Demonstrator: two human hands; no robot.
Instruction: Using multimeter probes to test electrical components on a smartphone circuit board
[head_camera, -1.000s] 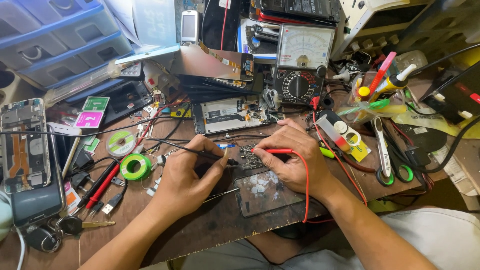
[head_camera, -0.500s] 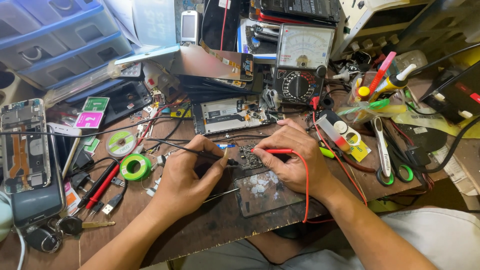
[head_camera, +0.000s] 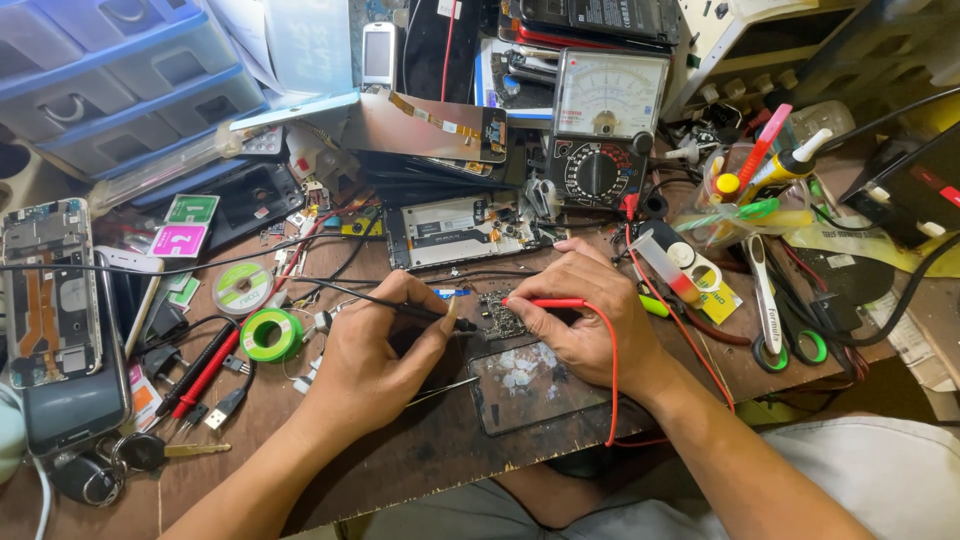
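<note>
Both probes unmoved since before: left hand (head_camera: 365, 365) pinching black probe (head_camera: 400, 303), right hand (head_camera: 585, 315) red probe (head_camera: 545, 302), on circuit board (head_camera: 500, 315) mid-workbench (head_camera: 440, 450).

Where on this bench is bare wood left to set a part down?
Bare wood lies along the near edge, between the left hand and the keys. Everywhere behind the hands, from the meter to the scissors, is crowded.

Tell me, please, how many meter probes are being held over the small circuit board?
2: the black probe in the left hand, the red probe in the right hand, tips meeting at the small circuit board.
</note>
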